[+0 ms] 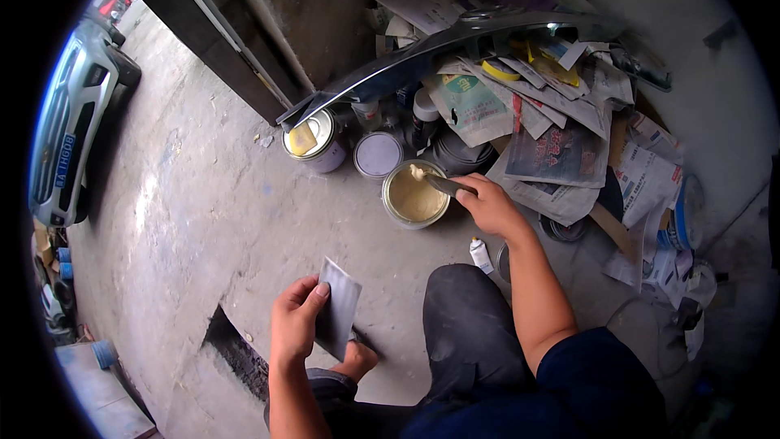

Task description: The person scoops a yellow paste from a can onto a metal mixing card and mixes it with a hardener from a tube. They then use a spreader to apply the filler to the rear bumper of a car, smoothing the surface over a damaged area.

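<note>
My left hand (296,317) grips a flat grey metal plate (341,313), held low above the concrete floor beside my bare foot (361,358). My right hand (487,203) holds a dark-handled scraper (443,184) at the mouth of an open tin of beige paste (413,199), with a pale lump on the blade. Behind that tin stand a round lilac lid or can (378,154) and a tin (321,150) with a yellow piece on top. A small white tube (479,254) lies to the right of my bent knee (455,309).
A long dark curved trim piece (382,61) rests over cans and heaped newspapers (552,154) at right. A door frame (227,24) stands behind. At left are a silver car front (81,122), a dark hole (231,349) in the floor and a pale board (97,390).
</note>
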{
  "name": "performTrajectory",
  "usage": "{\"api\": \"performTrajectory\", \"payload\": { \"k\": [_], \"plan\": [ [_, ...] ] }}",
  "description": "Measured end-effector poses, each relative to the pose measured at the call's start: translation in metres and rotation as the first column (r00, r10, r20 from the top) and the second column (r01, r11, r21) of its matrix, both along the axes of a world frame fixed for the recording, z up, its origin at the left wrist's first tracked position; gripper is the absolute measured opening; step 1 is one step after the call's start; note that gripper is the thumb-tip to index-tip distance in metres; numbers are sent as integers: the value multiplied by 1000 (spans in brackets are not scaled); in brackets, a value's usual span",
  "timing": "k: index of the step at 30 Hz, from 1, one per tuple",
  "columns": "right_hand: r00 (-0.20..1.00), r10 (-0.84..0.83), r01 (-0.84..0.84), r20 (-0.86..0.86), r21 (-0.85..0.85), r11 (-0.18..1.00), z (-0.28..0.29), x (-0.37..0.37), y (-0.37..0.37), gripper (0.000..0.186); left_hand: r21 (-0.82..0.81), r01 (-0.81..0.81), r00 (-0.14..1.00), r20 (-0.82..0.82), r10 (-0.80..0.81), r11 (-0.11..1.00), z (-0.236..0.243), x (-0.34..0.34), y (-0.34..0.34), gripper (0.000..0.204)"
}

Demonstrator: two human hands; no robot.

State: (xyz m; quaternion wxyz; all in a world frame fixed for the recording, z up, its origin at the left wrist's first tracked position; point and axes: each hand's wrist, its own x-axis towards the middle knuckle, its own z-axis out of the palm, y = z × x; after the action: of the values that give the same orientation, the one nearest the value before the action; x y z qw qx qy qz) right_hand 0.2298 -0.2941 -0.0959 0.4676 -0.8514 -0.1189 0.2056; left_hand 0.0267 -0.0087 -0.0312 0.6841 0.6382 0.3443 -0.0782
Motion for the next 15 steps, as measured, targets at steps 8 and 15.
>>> {"api": "performTrajectory", "payload": {
  "k": [8, 15],
  "plan": [
    [870, 191, -248, 455, 69, 966, 96, -25, -21, 30, -211, 172, 981, 124, -148, 962, 3, 29, -15, 30],
    [571, 263, -468, 778, 45, 882, 137, -54, -17, 35, -305, 282, 942, 269, -202, 910, 15, 39, -29, 26]
  ]
}}
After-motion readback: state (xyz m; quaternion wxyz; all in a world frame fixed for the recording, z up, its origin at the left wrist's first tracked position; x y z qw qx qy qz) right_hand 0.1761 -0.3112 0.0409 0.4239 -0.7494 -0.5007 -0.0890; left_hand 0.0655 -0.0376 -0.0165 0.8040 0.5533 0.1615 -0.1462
